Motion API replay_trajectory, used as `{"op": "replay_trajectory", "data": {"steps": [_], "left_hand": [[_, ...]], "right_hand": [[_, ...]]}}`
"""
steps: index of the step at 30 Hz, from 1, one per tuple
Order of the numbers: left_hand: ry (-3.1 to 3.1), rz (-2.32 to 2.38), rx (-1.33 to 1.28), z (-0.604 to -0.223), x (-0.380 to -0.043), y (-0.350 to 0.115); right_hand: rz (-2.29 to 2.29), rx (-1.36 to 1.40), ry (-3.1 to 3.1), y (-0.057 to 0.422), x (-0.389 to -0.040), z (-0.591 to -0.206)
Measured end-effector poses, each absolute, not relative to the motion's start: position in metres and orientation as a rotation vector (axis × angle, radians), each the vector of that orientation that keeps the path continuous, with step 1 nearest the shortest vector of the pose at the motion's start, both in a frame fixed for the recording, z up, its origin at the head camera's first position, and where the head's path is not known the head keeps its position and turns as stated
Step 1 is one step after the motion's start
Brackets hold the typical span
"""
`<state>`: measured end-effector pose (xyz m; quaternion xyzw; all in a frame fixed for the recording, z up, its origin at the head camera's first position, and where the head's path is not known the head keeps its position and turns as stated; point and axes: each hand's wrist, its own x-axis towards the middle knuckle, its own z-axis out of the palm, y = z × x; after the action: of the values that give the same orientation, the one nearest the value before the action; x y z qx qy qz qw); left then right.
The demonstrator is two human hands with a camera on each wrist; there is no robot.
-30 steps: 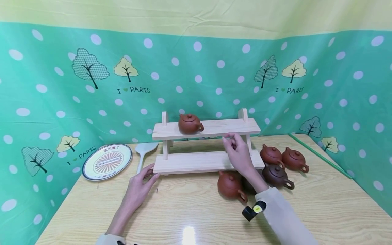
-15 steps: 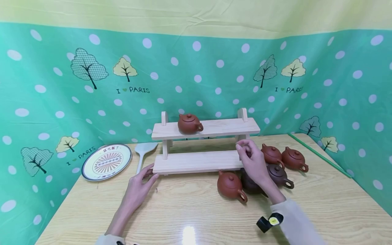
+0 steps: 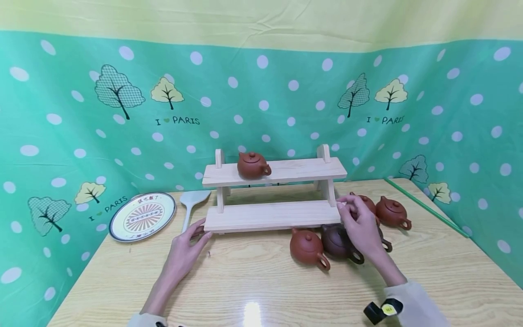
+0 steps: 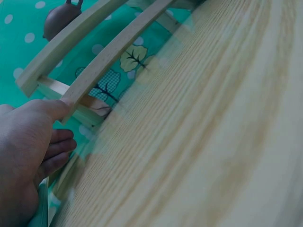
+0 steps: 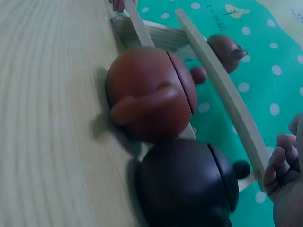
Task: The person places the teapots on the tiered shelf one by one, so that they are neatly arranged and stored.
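Observation:
A two-tier wooden display rack point(image 3: 269, 216) stands mid-table. On its upper board sits a reddish-brown clay teapot point(image 3: 252, 165). My left hand point(image 3: 185, 254) holds the lower board's left end, thumb at the front edge; in the left wrist view the thumb lies on the board's end. My right hand point(image 3: 359, 225), fingers loosely bent with nothing visible in them, is by the lower board's right end. Beside it are a red-brown teapot point(image 3: 307, 249) and a dark brown teapot point(image 3: 338, 242). Another dark teapot point(image 3: 385, 240) and a red-brown teapot point(image 3: 367, 203) are partly hidden behind it.
Further right sits one more red-brown teapot point(image 3: 393, 212), with a thin green stick point(image 3: 426, 207) along the table's far right edge. A patterned plate point(image 3: 142, 216) and a pale spatula point(image 3: 192, 204) lie left of the rack. A green dotted cloth point(image 3: 286, 91) hangs behind.
My right hand has moved right and down, from before the upper board's right part to the lower board's right end. The left hand stays at the rack's left end.

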<state>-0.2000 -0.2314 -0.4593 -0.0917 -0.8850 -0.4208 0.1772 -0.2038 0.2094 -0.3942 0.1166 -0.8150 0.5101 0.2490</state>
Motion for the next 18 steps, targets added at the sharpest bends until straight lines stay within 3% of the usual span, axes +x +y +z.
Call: {"op": "replay_trajectory", "data": {"steps": [18], "left_hand": [[-2.493, -1.186, -0.278, -0.460, -0.201, -0.231]], "right_hand": [[1.281, 0.213, -2.256, 0.255, -0.180, -0.407]]}}
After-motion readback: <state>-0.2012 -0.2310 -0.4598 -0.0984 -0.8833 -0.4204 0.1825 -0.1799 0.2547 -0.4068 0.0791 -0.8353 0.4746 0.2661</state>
